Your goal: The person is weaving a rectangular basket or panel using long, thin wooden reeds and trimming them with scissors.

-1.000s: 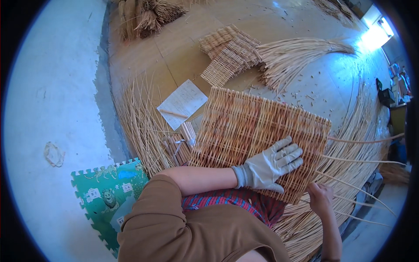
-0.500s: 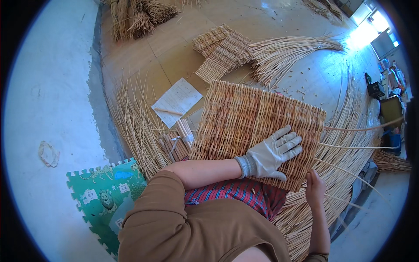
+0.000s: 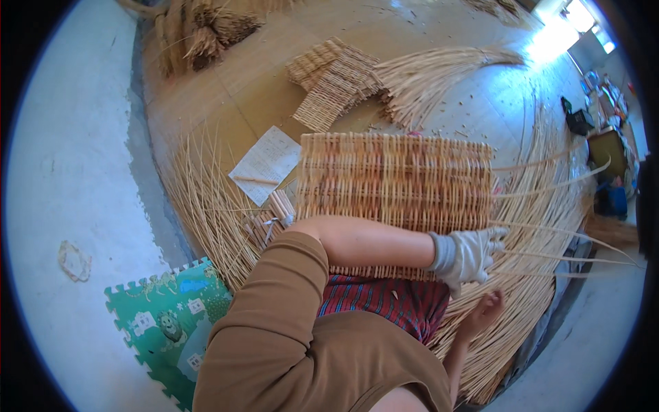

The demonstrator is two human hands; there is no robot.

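A rectangular woven wicker panel (image 3: 395, 180) lies on the floor in front of me. My gloved left hand (image 3: 469, 254) reaches across my body to the panel's lower right corner. Its fingers curl around long loose wicker strands (image 3: 549, 237) that stick out to the right. My bare right hand (image 3: 484, 310) sits just below it among a bed of loose strands (image 3: 528, 309); what its fingers hold is unclear. My brown sleeve and a striped red cloth on my lap hide the panel's near edge.
Smaller woven pieces (image 3: 333, 79) and a fan of cut reeds (image 3: 432, 75) lie farther back. A paper sheet (image 3: 266, 163) sits left of the panel on more strands (image 3: 206, 199). A green foam mat (image 3: 168, 323) lies lower left. Dried bundles (image 3: 199, 34) lie at the top.
My left hand has slid off the panel's face to its lower right corner and closed on the strands. The view has swung, so the panel now sits level.
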